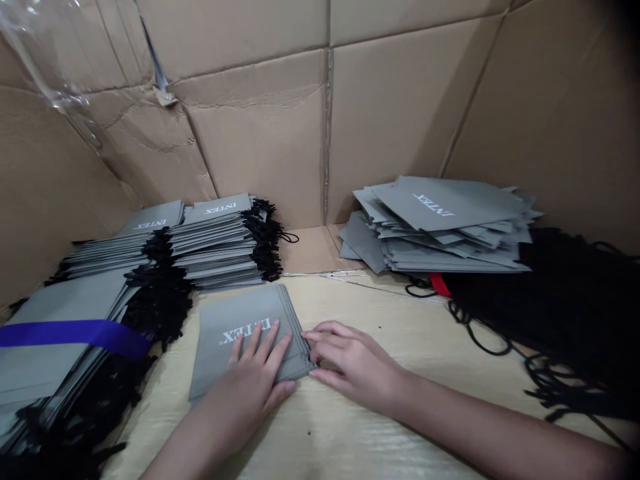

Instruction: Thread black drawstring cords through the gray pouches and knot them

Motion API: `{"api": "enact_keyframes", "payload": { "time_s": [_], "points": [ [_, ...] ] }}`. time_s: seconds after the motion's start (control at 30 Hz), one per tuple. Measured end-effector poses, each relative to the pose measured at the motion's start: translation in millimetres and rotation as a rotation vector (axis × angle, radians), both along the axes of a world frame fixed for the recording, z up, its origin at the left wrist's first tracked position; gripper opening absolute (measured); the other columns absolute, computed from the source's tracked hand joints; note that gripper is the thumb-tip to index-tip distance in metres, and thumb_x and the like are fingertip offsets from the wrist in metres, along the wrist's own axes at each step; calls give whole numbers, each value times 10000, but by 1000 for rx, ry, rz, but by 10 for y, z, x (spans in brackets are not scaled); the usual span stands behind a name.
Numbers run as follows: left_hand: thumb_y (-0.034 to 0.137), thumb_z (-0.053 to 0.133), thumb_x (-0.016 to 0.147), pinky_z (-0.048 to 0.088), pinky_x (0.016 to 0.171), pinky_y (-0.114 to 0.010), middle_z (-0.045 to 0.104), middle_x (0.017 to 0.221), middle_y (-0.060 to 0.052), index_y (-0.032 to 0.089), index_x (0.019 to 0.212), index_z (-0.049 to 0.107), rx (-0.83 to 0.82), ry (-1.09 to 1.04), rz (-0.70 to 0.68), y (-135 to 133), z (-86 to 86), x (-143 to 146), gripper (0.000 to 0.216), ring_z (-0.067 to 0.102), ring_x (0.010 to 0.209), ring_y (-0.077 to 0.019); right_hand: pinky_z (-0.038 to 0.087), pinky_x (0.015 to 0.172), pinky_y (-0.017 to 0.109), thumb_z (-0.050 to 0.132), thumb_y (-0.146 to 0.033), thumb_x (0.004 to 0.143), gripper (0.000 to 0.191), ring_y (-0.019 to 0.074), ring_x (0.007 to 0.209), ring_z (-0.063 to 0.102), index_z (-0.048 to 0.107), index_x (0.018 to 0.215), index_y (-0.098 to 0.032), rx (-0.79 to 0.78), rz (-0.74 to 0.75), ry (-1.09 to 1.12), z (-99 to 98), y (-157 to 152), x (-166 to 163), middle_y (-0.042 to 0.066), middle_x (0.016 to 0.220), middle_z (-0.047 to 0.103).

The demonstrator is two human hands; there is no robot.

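Pressing flat on a grey pouch [235, 333], the left hand [255, 377] lies open, palm down, fingers spread over the lower right part below the white lettering. The right hand [350, 363] sits just beside it at the pouch's right edge, fingers curled with their tips against the stitched seam; whether they pinch the fabric or only touch it I cannot tell.

The pouch lies on the pale surface [400, 333], slightly askew, right in front of the person. It looks thin, light and limp, a soft cloth that would likely fold or slide rather than hold its shape, so the stitched edge or a corner seems the best place to take hold, with a flat palm to steady it.

Behind it stand neat stacks [215, 247] of the same pouches, black drawstrings bunched at their ends. To the left another stack is wrapped in a purple band [75, 331]. To the right lies a loose pile [440, 227], and beside it a tangle of black cords [565, 307]. Cardboard [260, 147] walls the space in.
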State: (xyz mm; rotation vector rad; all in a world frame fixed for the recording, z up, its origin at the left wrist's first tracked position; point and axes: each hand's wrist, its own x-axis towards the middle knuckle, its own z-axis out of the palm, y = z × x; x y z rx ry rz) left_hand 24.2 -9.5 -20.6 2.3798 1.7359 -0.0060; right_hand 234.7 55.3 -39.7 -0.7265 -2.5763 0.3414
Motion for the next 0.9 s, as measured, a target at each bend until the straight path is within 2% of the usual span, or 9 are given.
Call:
{"api": "enact_keyframes", "payload": {
  "time_s": [0.3,0.43,0.57,0.8,0.9],
  "points": [
    [493,285,909,184,1051,-583,132,1504,-105,229,1427,201,-75,32,13,-14,113,49,588,79,1366,-341,439,923,309,596,-311,824,109,186,1103,488,614,868,-213,-26,30,36,-3,13,5,29,1167,626],
    [501,200,921,162,1061,-575,72,1514,-74,291,1432,122,-118,35,17,-35,158,70,558,27,1370,-320,433,925,303,581,-303,832,109,179,1104,487,610,871,-206,-33,40,36,3,6,16,40,1156,628],
    [510,178,921,146,1056,-589,38,1516,-53,360,1420,73,-108,20,1,-36,126,49,532,2,1368,-317,429,935,297,589,-288,827,99,179,1108,483,603,874,-202,-36,46,31,19,7,6,35,1162,624],
    [509,205,919,141,1058,-592,50,1515,-57,346,1422,64,-111,8,3,-23,101,42,547,1,1368,-317,413,965,334,575,-321,838,129,196,1149,464,613,882,-205,2,68,-1,29,19,6,36,1280,552],
    [512,198,918,131,1063,-586,41,1515,-60,320,1426,66,-132,31,14,-26,112,58,559,-5,1370,-312,415,963,343,574,-343,836,152,203,1150,469,612,876,-201,11,34,-5,25,19,5,47,1275,556]
  ]
}}
